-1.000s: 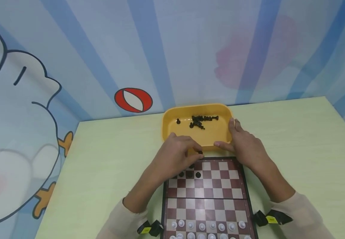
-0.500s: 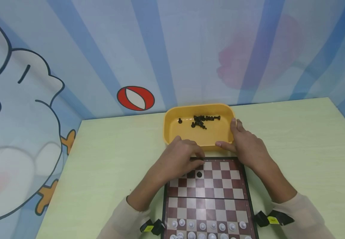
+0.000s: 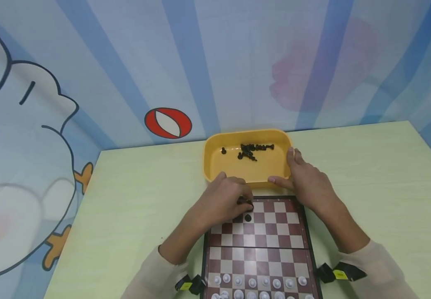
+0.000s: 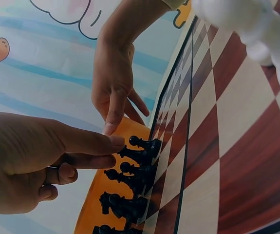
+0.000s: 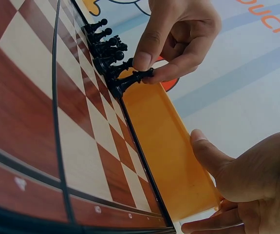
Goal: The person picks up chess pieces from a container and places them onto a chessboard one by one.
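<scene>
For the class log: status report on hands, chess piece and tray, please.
Left hand pinches black chess piece on board. Right hand grips yellow tray. Nothing in the way.

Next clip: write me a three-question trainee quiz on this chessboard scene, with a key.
1. True or false: the right hand holds the yellow tray by its near right corner.
2. What does the left hand pinch? A) a white piece B) a black piece on the chessboard's far row C) the tray's rim
3. Fill in: loose black pieces lie in the ____.

Key: 1 true; 2 B; 3 tray.
</scene>
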The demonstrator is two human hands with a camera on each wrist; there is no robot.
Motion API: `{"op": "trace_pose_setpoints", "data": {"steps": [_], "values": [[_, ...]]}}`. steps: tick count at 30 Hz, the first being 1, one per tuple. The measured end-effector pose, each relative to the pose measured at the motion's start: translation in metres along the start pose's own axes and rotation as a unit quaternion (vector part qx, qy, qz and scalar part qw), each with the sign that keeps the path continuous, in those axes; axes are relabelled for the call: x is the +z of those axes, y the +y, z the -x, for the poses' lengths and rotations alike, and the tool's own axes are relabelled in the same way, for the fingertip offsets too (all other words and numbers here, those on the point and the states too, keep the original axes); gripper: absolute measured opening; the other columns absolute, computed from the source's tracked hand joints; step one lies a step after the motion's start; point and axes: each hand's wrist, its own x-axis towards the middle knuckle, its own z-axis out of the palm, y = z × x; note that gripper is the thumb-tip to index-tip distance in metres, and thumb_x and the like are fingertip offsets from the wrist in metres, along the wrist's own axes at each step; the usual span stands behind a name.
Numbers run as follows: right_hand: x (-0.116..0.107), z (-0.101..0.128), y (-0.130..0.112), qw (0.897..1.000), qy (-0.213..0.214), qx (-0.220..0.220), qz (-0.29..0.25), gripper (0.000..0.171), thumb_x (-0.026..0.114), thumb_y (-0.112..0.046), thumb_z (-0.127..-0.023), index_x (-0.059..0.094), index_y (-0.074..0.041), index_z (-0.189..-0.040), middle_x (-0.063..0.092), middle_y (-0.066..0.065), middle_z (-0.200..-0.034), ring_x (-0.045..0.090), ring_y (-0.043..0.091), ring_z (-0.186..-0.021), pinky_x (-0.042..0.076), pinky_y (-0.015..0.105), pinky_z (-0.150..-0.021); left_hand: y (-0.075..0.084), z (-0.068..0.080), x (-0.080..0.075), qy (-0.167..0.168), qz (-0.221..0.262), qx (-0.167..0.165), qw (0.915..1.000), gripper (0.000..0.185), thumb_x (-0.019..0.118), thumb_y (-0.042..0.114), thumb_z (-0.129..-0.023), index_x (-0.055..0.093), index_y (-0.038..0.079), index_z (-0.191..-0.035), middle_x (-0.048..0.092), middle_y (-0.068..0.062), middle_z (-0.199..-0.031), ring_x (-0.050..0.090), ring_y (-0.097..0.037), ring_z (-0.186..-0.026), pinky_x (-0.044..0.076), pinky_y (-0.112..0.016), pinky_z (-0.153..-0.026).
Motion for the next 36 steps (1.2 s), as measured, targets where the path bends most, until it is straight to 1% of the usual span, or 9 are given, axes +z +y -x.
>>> {"op": "trace_pose_setpoints", "data": {"steps": [5, 11, 15, 23, 31, 36], "values": [[-0.0014, 0.0003, -0.0002, 1.000, 0.003, -0.003, 0.003, 0.109, 0.067, -0.057, -0.100, 0.012, 0.013, -0.164, 0.023, 0.039, -0.166, 0.055, 0.061, -0.131, 0.054, 0.067, -0.092, 0.0005, 0.0000, -0.0004, 0.000, -0.010, 0.002, 0.9999, 0.010, 0.089, 0.028, -0.089, 0.084, 0.022, -0.094, 0.075, 0.013, -0.085, 0.055, -0.003, -0.075, 0.034, -0.028, -0.076], [-0.0024, 0.0006, -0.0014, 1.000, 0.005, -0.002, 0.002, 0.108, 0.067, -0.055, -0.101, 0.012, 0.013, -0.164, 0.024, 0.039, -0.166, 0.055, 0.061, -0.131, 0.054, 0.066, -0.092, 0.0034, 0.0008, -0.0042, -0.006, -0.009, -0.005, 0.9999, 0.008, 0.088, 0.027, -0.089, 0.083, 0.022, -0.093, 0.076, 0.014, -0.081, 0.056, -0.002, -0.072, 0.033, -0.029, -0.077], [-0.0020, 0.0008, -0.0023, 1.000, 0.001, 0.002, -0.001, 0.109, 0.067, -0.056, -0.100, 0.011, 0.012, -0.164, 0.023, 0.038, -0.167, 0.053, 0.061, -0.133, 0.054, 0.066, -0.093, 0.0045, 0.0019, -0.0042, -0.010, -0.011, -0.008, 0.9999, 0.007, 0.088, 0.027, -0.090, 0.084, 0.022, -0.092, 0.076, 0.015, -0.079, 0.055, -0.001, -0.070, 0.034, -0.029, -0.076], [-0.0003, 0.0002, -0.0017, 1.000, -0.001, 0.002, 0.001, 0.109, 0.067, -0.057, -0.100, 0.011, 0.012, -0.164, 0.023, 0.038, -0.167, 0.054, 0.061, -0.132, 0.054, 0.067, -0.092, 0.0056, 0.0027, -0.0032, -0.006, -0.018, -0.010, 0.9998, 0.005, 0.087, 0.025, -0.090, 0.083, 0.023, -0.091, 0.075, 0.015, -0.076, 0.054, -0.002, -0.069, 0.034, -0.029, -0.076], [-0.0013, -0.0001, -0.0024, 1.000, 0.001, 0.003, 0.002, 0.109, 0.067, -0.056, -0.100, 0.010, 0.011, -0.165, 0.022, 0.037, -0.167, 0.055, 0.060, -0.132, 0.054, 0.066, -0.094, 0.0065, 0.0018, -0.0012, 0.005, -0.034, -0.006, 0.9994, 0.007, 0.087, 0.025, -0.090, 0.081, 0.021, -0.093, 0.073, 0.013, -0.080, 0.054, -0.006, -0.074, 0.034, -0.029, -0.076], [-0.0017, 0.0006, -0.0021, 1.000, -0.005, 0.010, 0.001, 0.109, 0.066, -0.056, -0.101, 0.009, 0.011, -0.165, 0.020, 0.037, -0.168, 0.052, 0.061, -0.134, 0.053, 0.067, -0.096, 0.0071, 0.0021, -0.0004, 0.001, -0.039, -0.006, 0.9992, 0.007, 0.087, 0.026, -0.090, 0.082, 0.021, -0.094, 0.074, 0.013, -0.083, 0.054, -0.006, -0.076, 0.035, -0.029, -0.077]]}}
